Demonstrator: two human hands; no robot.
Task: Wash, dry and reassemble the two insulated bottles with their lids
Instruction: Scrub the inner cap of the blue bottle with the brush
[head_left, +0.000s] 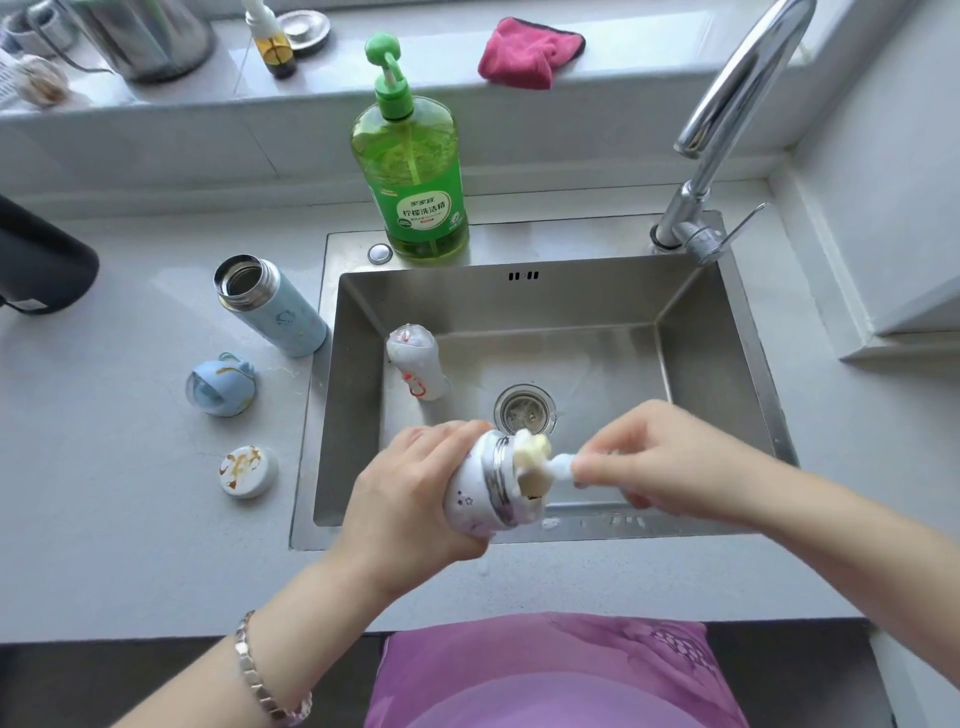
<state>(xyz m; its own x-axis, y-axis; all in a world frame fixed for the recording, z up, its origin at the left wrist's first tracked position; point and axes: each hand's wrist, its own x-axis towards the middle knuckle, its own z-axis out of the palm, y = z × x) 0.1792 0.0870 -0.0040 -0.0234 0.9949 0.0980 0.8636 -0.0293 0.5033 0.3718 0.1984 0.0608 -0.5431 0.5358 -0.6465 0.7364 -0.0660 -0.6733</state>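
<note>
The bottle (475, 488), gripped in the left hand (400, 496), is being scrubbed with a brush (535, 460) pinched in the right hand (654, 457); rinsing is likely needed next.

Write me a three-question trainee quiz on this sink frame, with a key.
1. True or false: the blue bottle stands on the counter with its lid on.
2. Which hand grips the white bottle? A) left B) right
3. Fill in: the right hand holds a sponge brush at the white bottle's ____.
Key: 1 false, the blue bottle stands open. 2 A, the left hand. 3 mouth.
</note>
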